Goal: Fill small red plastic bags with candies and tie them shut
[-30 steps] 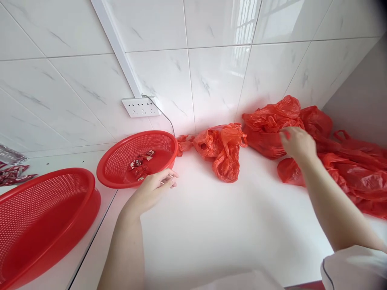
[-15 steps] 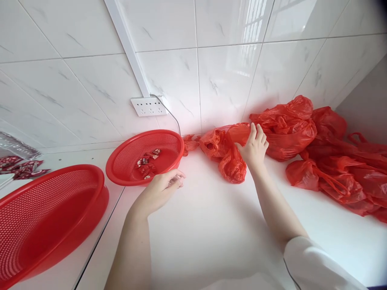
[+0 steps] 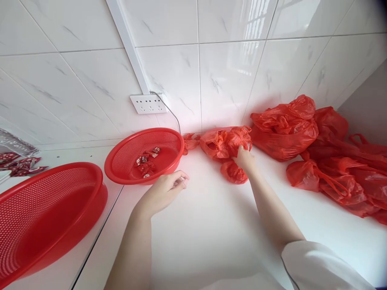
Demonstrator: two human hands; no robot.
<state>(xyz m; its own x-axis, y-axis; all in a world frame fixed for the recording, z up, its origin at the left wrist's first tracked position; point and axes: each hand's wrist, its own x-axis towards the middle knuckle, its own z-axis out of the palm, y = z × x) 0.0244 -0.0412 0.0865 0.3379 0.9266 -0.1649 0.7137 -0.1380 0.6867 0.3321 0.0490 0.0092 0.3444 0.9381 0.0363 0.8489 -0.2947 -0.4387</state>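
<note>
The crumpled red plastic bag point(image 3: 225, 143) is lying on the white counter point(image 3: 211, 225) against the tiled wall, between the small red basket point(image 3: 169, 141) and the heap of red bags point(image 3: 284, 129). The right hand point(image 3: 244, 159) is bunching its fingers into the bag's lower folds, gripping the film. It looks featherlight, limp and slick, so a gathered fistful or a handle loop would hold best. The left hand point(image 3: 165, 191) is resting beside the basket, fingers loosely curled; whether it is pinching anything, I cannot tell. Wrapped sweets point(image 3: 146, 161) are sitting in that basket, and a large red basket point(image 3: 45, 217) is waiting far left.
</note>
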